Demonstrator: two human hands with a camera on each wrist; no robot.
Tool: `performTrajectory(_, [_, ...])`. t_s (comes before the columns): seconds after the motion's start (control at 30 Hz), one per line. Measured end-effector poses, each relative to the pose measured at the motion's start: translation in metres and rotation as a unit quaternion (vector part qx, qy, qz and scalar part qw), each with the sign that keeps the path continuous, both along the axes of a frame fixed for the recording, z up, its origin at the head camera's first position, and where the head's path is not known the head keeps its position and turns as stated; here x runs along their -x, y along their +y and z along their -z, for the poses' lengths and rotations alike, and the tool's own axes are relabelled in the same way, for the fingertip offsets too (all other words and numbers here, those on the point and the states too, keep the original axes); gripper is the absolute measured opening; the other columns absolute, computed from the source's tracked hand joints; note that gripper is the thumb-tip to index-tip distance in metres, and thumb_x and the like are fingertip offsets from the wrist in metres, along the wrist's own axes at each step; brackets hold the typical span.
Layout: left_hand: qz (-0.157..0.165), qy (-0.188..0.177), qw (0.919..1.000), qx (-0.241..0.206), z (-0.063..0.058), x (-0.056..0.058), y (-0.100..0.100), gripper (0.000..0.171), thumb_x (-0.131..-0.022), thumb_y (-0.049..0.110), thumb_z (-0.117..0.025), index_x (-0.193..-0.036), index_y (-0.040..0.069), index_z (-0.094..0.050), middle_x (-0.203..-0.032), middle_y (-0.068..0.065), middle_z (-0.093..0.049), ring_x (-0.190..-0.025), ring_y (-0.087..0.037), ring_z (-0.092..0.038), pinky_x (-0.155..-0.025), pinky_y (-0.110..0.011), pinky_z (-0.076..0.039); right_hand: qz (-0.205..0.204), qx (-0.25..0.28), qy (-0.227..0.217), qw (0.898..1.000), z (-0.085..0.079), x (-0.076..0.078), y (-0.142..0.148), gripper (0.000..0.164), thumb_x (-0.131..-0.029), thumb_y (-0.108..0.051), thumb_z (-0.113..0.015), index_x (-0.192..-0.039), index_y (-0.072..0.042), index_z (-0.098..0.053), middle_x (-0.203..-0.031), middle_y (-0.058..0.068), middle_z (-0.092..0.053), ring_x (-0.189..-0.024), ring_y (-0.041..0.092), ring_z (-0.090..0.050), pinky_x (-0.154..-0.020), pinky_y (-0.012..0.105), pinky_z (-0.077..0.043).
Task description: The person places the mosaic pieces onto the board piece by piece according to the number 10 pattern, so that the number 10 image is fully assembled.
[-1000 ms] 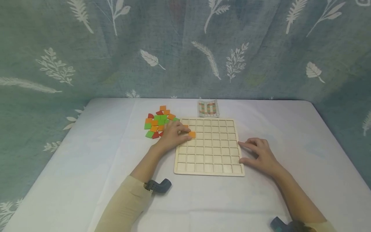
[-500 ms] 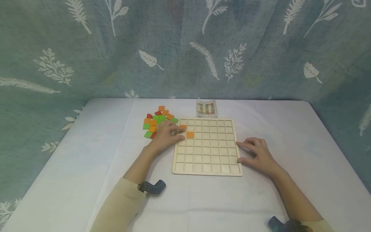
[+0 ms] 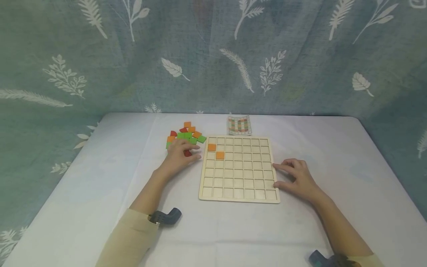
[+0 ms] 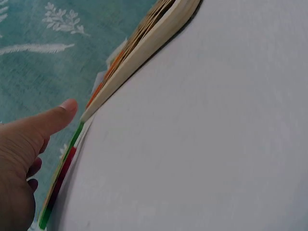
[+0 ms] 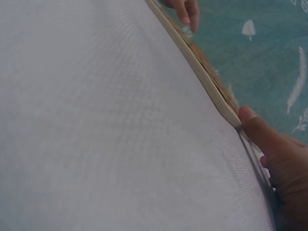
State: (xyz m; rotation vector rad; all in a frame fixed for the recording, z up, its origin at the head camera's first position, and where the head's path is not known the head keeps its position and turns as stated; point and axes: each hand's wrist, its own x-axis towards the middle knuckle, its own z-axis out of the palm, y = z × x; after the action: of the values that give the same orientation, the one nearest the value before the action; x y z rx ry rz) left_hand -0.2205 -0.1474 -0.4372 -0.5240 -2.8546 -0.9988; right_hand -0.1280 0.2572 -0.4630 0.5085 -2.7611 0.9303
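Note:
A wooden grid board [image 3: 238, 173] lies on the table, with two orange square tiles [image 3: 220, 155] set in cells at its upper left. My left hand [image 3: 178, 154] is over the pile of tiles left of the board, thumb and fingers apart with nothing between them. It covers part of the pile; a red tile [image 3: 187, 152] shows through the gap. The left wrist view has the left thumb [image 4: 60, 118] raised beside the tiles. At the board's right edge, my right hand [image 3: 297, 178] rests its thumb and index fingertips, fingers spread.
Green tiles [image 3: 201, 139], orange tiles [image 3: 187, 124] and more red ones make up the pile. A card with a coloured grid pattern [image 3: 239, 126] lies behind the board. A leaf-patterned curtain [image 3: 213, 59] hangs along the table's far edge.
My left hand has drawn back leftward from the board to the pile, uncovering the orange tile in the left column. The right hand has stayed at the board's edge.

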Motion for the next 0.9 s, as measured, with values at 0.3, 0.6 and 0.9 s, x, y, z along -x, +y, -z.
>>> performTrajectory(0.3, [-0.066, -0.008, 0.9978, 0.005, -0.003, 0.005, -0.030, 0.035, -0.081, 0.031, -0.074, -0.110, 0.011, -0.071, -0.113, -0.009, -0.053, -0.108, -0.029, -0.036, -0.087, -0.049, -0.021, 0.008, -0.003, 0.004, 1.000, -0.001, 0.000, 0.000, 0.060, -0.067, -0.033, -0.084, -0.120, -0.013, -0.065, -0.113, 0.011, -0.050, -0.107, 0.030, -0.036, -0.086, 0.044, -0.030])
performTrajectory(0.6, [-0.083, -0.007, 0.9962, 0.024, 0.003, 0.016, -0.039, 0.037, -0.084, 0.031, -0.071, -0.114, 0.010, -0.069, -0.113, -0.011, -0.055, -0.109, -0.030, -0.039, -0.089, -0.051, -0.022, 0.015, -0.004, -0.009, 1.000, -0.002, -0.001, -0.002, 0.060, -0.067, -0.034, -0.084, -0.120, -0.013, -0.066, -0.113, 0.011, -0.050, -0.107, 0.029, -0.035, -0.087, 0.045, -0.030])
performTrajectory(0.9, [-0.096, -0.019, 0.9936, 0.056, 0.004, 0.018, -0.037, 0.040, -0.084, 0.033, -0.069, -0.115, 0.009, -0.068, -0.117, -0.014, -0.055, -0.110, -0.033, -0.038, -0.091, -0.052, -0.023, -0.001, 0.005, 0.005, 1.000, -0.003, -0.002, -0.001, 0.059, -0.068, -0.031, -0.083, -0.120, -0.012, -0.065, -0.113, 0.011, -0.050, -0.107, 0.029, -0.036, -0.086, 0.043, -0.030])
